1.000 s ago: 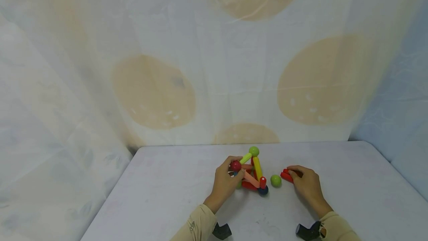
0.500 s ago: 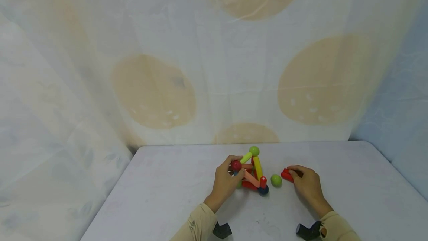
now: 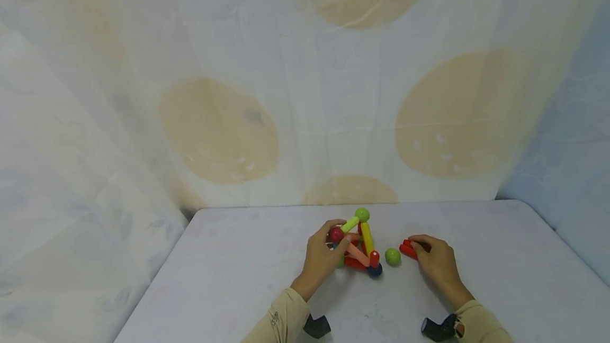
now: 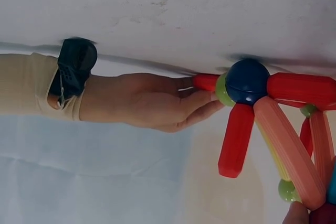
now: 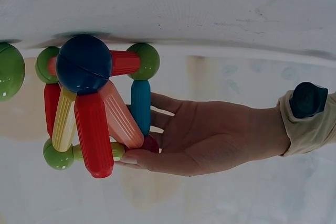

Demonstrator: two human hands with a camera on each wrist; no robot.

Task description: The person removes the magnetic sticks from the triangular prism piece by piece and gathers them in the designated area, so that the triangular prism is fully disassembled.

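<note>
Rod-and-ball frame point(image 3: 358, 245) — mid-table, nearer the front edge; left hand point(image 3: 320, 258) curls round its dark red ball point(image 3: 335, 235). Right hand point(image 3: 436, 263) pinches a loose red rod point(image 3: 407, 250). Green ball point(image 3: 393, 256) lies between them. Table point(image 3: 229, 274) — bare toward both side edges; curtain point(image 3: 219, 94) behind.

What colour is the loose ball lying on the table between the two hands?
Green: the loose ball shows best in the head view.

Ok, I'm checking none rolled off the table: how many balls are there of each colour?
green balls: 4
dark blue ball: 1
dark red ball: 1
Total: 6
</note>
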